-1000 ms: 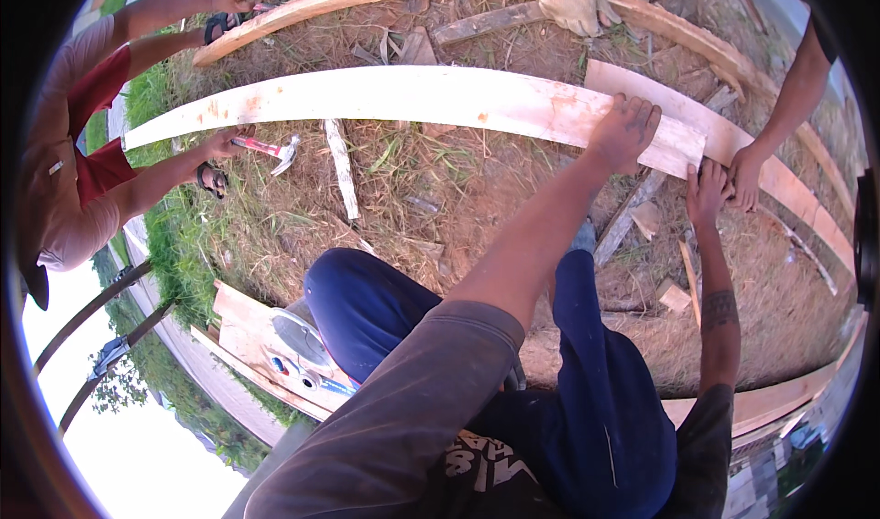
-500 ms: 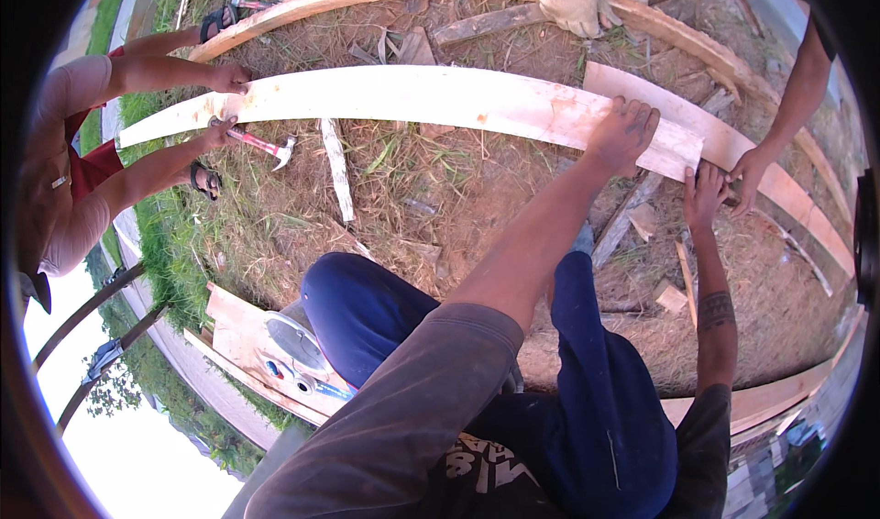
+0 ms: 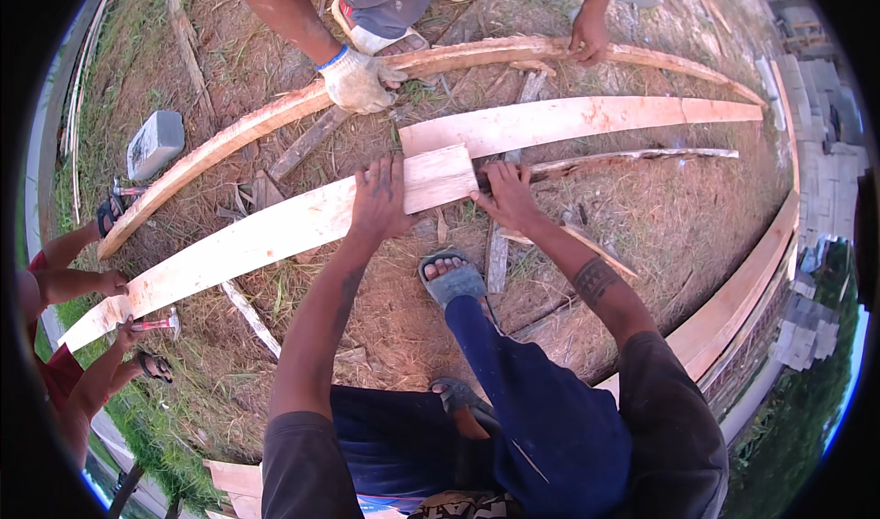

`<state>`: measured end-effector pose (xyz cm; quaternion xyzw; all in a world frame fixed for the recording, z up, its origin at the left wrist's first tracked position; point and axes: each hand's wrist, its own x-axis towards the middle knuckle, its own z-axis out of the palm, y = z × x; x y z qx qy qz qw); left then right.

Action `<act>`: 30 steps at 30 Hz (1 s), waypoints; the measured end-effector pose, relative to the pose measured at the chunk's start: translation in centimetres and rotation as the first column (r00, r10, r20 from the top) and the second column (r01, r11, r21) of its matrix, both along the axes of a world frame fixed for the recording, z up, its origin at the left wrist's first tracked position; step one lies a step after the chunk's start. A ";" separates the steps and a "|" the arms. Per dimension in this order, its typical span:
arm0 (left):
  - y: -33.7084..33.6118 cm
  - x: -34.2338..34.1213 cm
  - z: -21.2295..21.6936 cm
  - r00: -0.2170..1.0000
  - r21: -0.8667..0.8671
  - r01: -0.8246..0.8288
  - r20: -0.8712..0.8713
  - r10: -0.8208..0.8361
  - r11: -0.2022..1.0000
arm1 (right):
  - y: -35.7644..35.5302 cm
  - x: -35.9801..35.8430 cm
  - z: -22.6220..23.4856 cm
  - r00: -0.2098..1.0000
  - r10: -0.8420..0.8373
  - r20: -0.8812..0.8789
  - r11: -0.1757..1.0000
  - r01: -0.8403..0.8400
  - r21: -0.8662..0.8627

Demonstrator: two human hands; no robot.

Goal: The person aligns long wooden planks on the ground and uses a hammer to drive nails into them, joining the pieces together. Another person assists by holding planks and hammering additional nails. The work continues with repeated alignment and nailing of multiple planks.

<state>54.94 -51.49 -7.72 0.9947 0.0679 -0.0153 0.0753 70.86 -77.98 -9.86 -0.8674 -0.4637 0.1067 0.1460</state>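
Observation:
A long pale board lies slanted in front of me. My left hand is closed over it near its right end, fingers across the far edge. Just past that end, my right hand is closed around the near end of a dark, weathered wood strip, the thumb close to the board's end. A second pale board lies beyond, its left end touching or overlapped by the first; I cannot tell which. At far left, another person's hands hold the first board's other end, with a red-handled claw hammer at one hand.
Across from me, a person with one gloved hand holds a curved, rough-edged plank. A grey block stands at far left. Wood scraps lie on the grassy dirt. More planks lean along the right side.
My view has swung right, so the boards appear further left. The bare hand that was beside my right hand is now on the curved plank. My hands stay at the board's end.

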 end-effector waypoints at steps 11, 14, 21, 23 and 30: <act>15.8 -16.4 2.6 0.993 0.064 -0.122 0.007 0.122 0.990 | 6.9 -6.6 3.8 0.978 0.209 -0.020 0.958 -0.200 0.206; 15.8 -15.3 3.0 0.991 0.146 -0.093 -0.085 0.106 0.985 | 7.4 -6.0 3.4 0.976 0.214 -0.033 0.972 -0.209 0.111; 15.7 -13.5 1.8 0.976 0.093 -0.169 -0.124 0.180 0.981 | 8.9 -4.9 3.0 0.979 0.202 -0.002 0.979 -0.202 0.020; 15.6 -13.0 1.3 0.983 0.109 -0.160 -0.075 0.169 0.981 | 9.3 -4.7 3.2 0.979 0.200 0.026 0.980 -0.200 -0.016; 16.8 -12.6 -0.1 0.990 0.037 -0.134 -0.050 0.135 0.990 | 10.2 -3.8 1.9 0.970 0.208 0.124 0.976 -0.198 -0.087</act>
